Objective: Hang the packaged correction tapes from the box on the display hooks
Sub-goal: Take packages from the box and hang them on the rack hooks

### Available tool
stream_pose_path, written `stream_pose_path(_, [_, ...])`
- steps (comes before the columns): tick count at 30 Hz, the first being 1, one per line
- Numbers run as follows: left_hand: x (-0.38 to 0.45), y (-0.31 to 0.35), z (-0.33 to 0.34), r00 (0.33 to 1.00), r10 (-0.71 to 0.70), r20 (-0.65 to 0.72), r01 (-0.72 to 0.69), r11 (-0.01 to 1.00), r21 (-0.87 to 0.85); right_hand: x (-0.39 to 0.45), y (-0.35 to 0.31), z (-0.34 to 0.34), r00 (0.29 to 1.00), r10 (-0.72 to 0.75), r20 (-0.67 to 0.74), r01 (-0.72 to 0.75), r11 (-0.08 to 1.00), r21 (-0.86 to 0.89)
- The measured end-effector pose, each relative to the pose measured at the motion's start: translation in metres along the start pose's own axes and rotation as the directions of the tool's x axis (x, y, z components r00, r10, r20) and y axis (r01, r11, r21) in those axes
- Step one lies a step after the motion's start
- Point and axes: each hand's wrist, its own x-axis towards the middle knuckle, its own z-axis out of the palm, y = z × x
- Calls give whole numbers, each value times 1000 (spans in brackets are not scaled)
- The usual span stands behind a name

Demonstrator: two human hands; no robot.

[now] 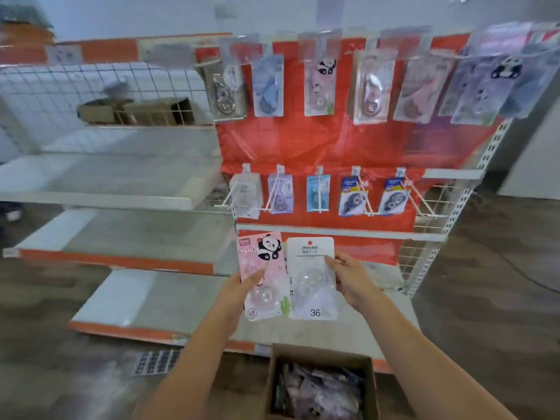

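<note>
Now 2 hands [242, 286] [348, 275], 2 packs [266, 277] [312, 280].

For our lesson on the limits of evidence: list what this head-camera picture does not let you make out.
- Top row of hanging packs, head view: motion blur hides their print.
- Cardboard box: bottom edge cuts it off; contents blurred.
- White pack: small label text unreadable; right hand covers its right edge.
- Pink panda pack: left hand covers its lower left.
</note>
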Motion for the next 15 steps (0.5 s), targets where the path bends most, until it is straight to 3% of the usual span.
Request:
stream_pose_path(9, [55, 0, -96, 989, -81, -123, 81, 997, -4, 73, 15, 82, 993, 85, 79, -85, 996, -6])
stream_pose_path(15, [118, 7, -167, 983, -135, -127, 148, 983, 104, 129, 17, 159, 997, 68, 24, -67, 997, -43])
